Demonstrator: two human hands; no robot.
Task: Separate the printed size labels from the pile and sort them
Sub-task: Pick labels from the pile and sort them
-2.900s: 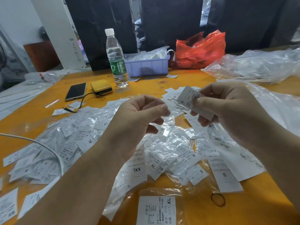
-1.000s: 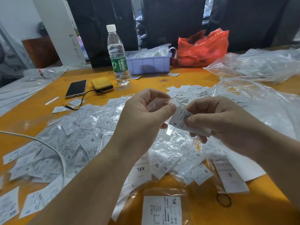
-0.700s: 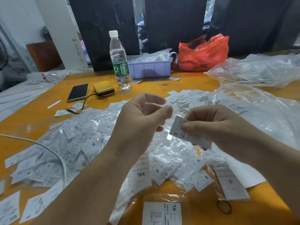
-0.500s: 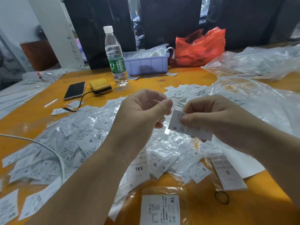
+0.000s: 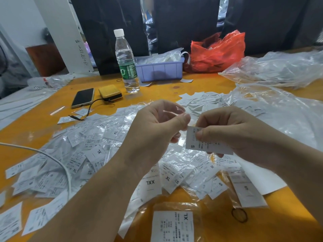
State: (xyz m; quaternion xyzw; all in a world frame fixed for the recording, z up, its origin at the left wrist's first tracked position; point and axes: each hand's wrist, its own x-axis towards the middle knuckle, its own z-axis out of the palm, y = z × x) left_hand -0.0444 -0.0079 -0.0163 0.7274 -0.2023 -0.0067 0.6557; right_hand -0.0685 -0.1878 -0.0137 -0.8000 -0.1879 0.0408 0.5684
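Both my hands work above the pile point(image 5: 97, 151): right hand point(image 5: 232, 131) pinches an S label point(image 5: 206, 145), left hand point(image 5: 157, 126) pinches its clear sleeve point(image 5: 172, 110)

Single head-worn view, forward and down, seemingly close over the table point(image 5: 201, 88).

Both forearms enter from bottom edge, bare, converging toward frame centre. Left hand point(image 5: 157, 126) raised, back toward camera, fingers curled, thumb pressed against index fingertip, pinching clear film sleeve point(image 5: 172, 110). Right hand point(image 5: 232, 131) level with left, just beside it, fingers curled, thumb on top, pinching S label point(image 5: 206, 145) at upper edge. Thumb tips nearly touching.
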